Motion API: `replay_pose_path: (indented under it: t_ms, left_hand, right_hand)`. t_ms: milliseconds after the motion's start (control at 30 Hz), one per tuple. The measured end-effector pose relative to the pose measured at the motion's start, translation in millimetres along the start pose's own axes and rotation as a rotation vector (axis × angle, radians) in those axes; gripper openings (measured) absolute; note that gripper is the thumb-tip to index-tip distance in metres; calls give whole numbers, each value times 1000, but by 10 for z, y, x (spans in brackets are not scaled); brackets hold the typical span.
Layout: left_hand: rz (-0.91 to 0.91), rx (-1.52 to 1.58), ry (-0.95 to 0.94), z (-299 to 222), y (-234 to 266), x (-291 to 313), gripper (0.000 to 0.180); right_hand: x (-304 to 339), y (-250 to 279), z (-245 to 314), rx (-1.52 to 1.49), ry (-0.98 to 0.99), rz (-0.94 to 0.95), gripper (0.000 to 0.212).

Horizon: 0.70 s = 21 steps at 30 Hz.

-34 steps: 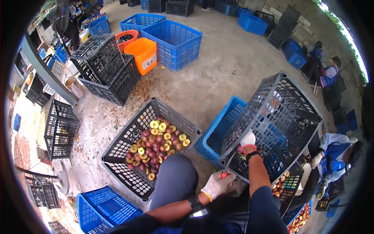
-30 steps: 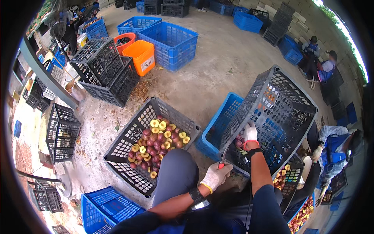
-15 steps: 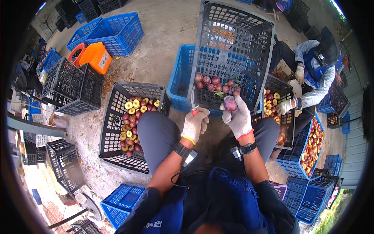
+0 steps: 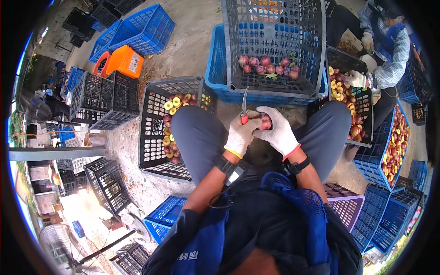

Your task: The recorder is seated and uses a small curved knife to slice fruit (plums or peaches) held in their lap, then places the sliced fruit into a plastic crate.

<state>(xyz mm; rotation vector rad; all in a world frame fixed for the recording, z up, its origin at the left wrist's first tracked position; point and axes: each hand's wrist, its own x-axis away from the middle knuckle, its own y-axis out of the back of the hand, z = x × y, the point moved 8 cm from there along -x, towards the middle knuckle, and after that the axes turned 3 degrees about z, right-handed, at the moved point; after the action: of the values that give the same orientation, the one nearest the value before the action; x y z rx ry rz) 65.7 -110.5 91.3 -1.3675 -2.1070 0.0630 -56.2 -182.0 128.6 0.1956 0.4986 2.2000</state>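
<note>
A small curved knife with a red handle is gripped in my gloved left hand, its blade pointing up and away from me. My gloved right hand holds a reddish plum between my knees, and the two hands meet around it. Whether the blade touches the plum cannot be seen. Ahead, whole plums and a few green leaves lie at the near end of a tilted black crate, which rests on a blue crate. Beside my left knee, a black crate contains cut plums with yellow flesh.
To the right, a co-worker in gloves reaches into a black crate of cut plums. A blue crate full of cut fruit stands nearby. Orange tub, stacked crates and a fan are at left.
My right hand has drawn the plum back from the tilted crate toward me and brought it against my left hand. The knife stays in my left hand. The view has shifted.
</note>
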Motion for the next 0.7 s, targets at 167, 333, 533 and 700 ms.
replay_pose_path:
  t_ms: [167, 333, 533, 700]
  left_hand:
    - [-13, 37, 51, 183, 146, -14, 24]
    - [-67, -556, -305, 28, 144, 81, 47]
    - [-9, -952, -356, 34, -41, 142, 64]
    - [-13, -992, -392, 32, -51, 165, 65]
  right_hand:
    - [-37, -82, -150, -213, -155, 84, 64]
    - [-26, 25, -135, -22, -84, 25, 60]
    - [25, -28, -173, 58, -78, 34, 41]
    - [64, -52, -64, 180, -32, 49, 30]
